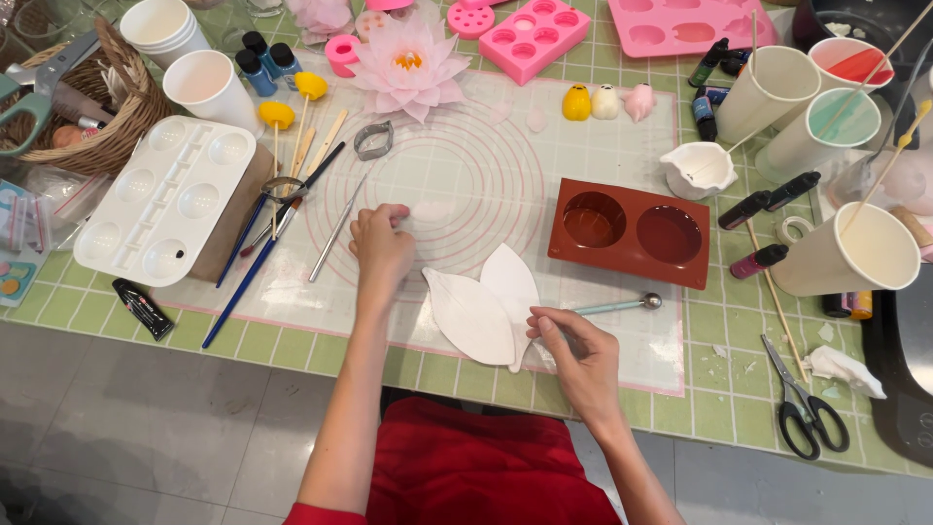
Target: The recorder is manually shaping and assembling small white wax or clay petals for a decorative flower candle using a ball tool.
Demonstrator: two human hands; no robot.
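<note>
Two white petal-shaped pieces (483, 304) lie overlapped on a clear mat with pink circles (457, 175). My right hand (573, 350) is by their right edge and grips a ball-tipped tool (622, 305) whose metal ball points right. My left hand (381, 245) rests on the mat to the left of the petals, fingers curled onto a thin pale piece. A pink-white lotus flower (408, 63) sits at the mat's far edge.
A brown two-cavity mould (630, 232) sits right of the petals. White palette (165, 199), brushes (255, 258) and basket (92, 117) are left. Paper cups (847, 255), small bottles and black scissors (805, 406) stand right. Pink moulds (535, 37) line the back.
</note>
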